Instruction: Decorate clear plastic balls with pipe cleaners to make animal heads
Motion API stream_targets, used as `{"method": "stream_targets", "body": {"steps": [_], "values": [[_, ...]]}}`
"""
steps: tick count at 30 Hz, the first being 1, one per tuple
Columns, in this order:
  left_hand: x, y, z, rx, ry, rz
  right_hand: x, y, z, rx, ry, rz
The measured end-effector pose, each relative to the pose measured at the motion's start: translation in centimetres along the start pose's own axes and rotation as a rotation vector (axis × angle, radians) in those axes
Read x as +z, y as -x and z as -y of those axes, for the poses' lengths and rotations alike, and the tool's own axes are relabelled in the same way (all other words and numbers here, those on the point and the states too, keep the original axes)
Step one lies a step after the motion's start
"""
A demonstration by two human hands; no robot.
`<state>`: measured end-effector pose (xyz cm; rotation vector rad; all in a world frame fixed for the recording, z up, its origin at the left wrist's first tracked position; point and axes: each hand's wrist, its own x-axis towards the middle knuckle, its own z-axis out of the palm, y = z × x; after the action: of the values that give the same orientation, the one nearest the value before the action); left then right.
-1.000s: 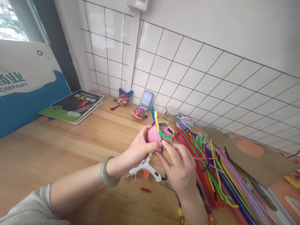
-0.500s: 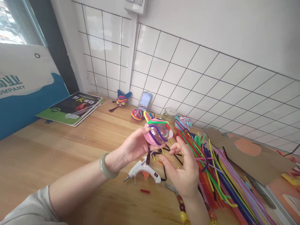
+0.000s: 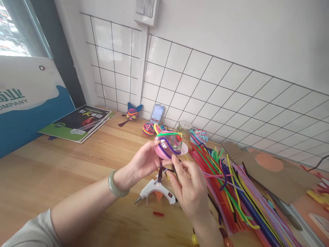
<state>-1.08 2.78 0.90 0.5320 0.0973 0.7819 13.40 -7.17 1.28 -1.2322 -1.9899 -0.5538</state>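
My left hand holds a clear ornament decorated with pink, purple and green pipe cleaners. It has a yellow-and-pink ear, a small red piece, and a dark tassel dangling underneath. My right hand is at the ornament's lower right; its index fingertip appears to touch the edge, while the thumb stays apart. Nothing shows between those fingers. Below the hands lies a white glue gun, its nozzle pointing left. A short red piece of pipe cleaner sits in front.
Bundled colourful pipe cleaners and a cardboard sheet lie at right. Along the wall are a blue-eared ornament, a striped ball, a phone, a glass jar and a blue-pink ball. A magazine lies left.
My right hand has moved left and up to the ornament, its index finger now at the lower edge. The ornament sits slightly further left in view, still in my left hand.
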Motion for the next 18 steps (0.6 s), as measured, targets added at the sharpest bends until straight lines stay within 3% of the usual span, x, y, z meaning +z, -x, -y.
{"method": "stream_targets", "body": {"steps": [3, 7, 14, 18], "values": [[0.1, 0.1, 0.2, -0.019, -0.009, 0.015, 0.1, -0.1, -0.1, -0.025, 0.067, -0.005], [-0.1, 0.0, -0.1, -0.008, 0.003, 0.064, -0.1, -0.1, 0.1, -0.042, -0.042, -0.022], [-0.7, -0.4, -1.1, 0.073, 0.075, 0.067, -0.3, -0.3, 0.6, 0.065, -0.177, -0.115], [-0.6, -0.3, -0.4, 0.062, 0.057, 0.066, -0.3, -0.2, 0.6, 0.107, -0.173, -0.177]]}}
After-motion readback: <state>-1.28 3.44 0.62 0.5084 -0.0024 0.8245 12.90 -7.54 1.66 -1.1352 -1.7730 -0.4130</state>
